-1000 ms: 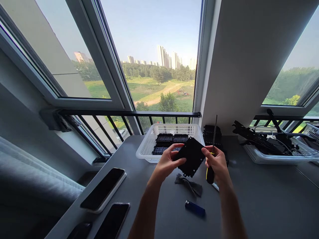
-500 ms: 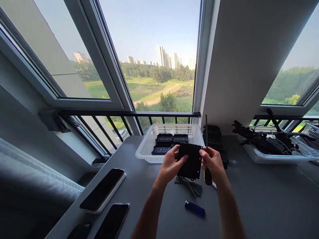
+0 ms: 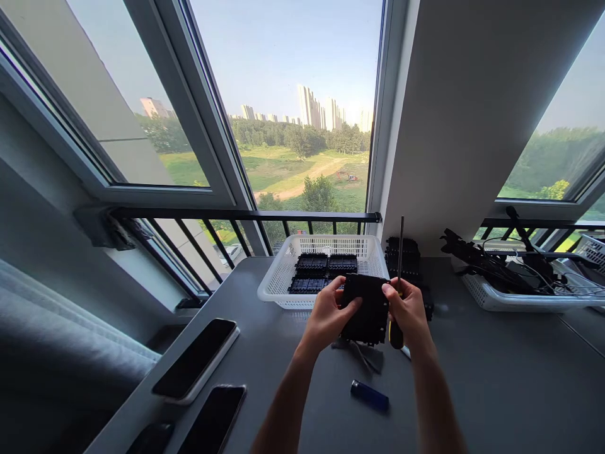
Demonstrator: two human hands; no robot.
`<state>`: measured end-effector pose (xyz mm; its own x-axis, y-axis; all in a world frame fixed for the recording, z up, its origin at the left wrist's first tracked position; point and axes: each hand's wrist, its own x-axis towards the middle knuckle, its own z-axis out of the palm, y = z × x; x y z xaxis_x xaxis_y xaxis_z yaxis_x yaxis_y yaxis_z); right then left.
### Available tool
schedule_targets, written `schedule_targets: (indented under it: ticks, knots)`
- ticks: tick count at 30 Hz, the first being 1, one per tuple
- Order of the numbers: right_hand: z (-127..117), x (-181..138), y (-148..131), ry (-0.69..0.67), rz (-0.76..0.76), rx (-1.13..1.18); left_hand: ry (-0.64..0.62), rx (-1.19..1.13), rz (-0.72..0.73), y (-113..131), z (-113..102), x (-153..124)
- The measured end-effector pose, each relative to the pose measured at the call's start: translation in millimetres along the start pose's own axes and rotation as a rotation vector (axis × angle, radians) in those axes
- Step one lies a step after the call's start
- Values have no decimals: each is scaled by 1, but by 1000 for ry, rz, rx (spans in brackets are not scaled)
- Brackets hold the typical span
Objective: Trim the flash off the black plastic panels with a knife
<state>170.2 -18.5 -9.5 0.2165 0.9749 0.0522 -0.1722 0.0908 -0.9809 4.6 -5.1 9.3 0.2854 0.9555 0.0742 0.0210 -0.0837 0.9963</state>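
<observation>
A flat black plastic panel [image 3: 365,318] with small tabs along its edges is held upright above the table. My left hand [image 3: 328,318] is closed on its left side, thumb across the face. My right hand [image 3: 407,312] grips a screwdriver [image 3: 396,334], shaft pointing up, its dark handle marked with yellow. The right thumb also touches the panel's upper right edge. Below lie a grey crumpled strip [image 3: 371,359] and a blue lighter [image 3: 369,396]. Behind the panel stands a white plastic basket [image 3: 274,290] holding several black plastic modules [image 3: 307,284].
Black modules [image 3: 401,252] are stacked right of the basket. A second white basket [image 3: 501,301] with black parts and cables stands at the right. Two phones [image 3: 198,359] and a dark rounded object [image 3: 151,438] lie at the table's left edge. A railing [image 3: 246,215] runs behind.
Both hands have shifted slightly right with the panel. The screwdriver has moved right too and stays pointing up. Things on the table have not moved.
</observation>
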Motion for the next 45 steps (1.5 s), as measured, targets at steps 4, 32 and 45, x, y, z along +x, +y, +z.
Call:
schedule_targets:
  ticks: [4, 32, 45]
  knots:
    - [0, 0, -1, -77, 13, -45, 14, -20, 1, -1, -2, 1]
    - [16, -21, -10, -147, -59, -428, 259, 202, 198, -8, -7, 7]
    - [15, -18, -9, -61, -119, -636, 278, 176, 201, -4, -9, 5]
